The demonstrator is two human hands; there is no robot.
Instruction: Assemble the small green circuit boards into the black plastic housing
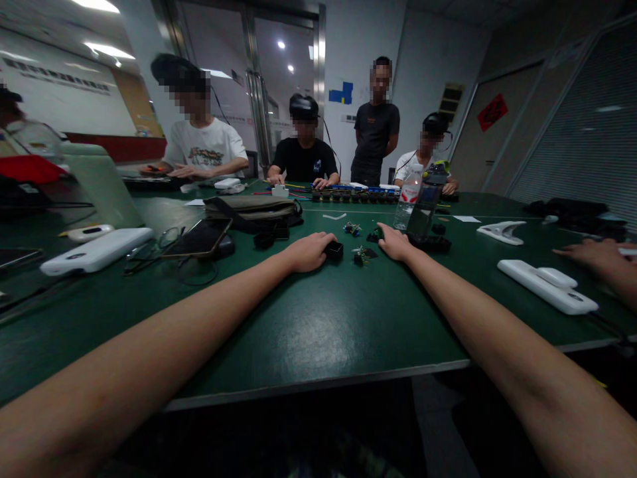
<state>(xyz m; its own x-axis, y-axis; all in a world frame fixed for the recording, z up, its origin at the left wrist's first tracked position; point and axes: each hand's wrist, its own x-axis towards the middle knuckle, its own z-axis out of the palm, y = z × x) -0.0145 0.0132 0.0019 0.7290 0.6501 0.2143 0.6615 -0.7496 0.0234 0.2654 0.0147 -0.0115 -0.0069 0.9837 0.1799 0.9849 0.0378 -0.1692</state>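
On the green tabletop (298,332), between the forearms, a small black open-topped box (336,250) sits at the fingertips of the left hand (309,253), bent over its edge seemingly to steady it; whether they grip cannot be told. Fairly narrow, the right hand (395,243) reaches a small black-and-green piece (374,235); its hold is also unclear. Between the hands lie 2 small clusters of green electronic parts (363,256), probably central for easy reach. Beyond the right wrist, a clear plastic bottle with a red-and-white label (409,197) stands upright, out of the way.
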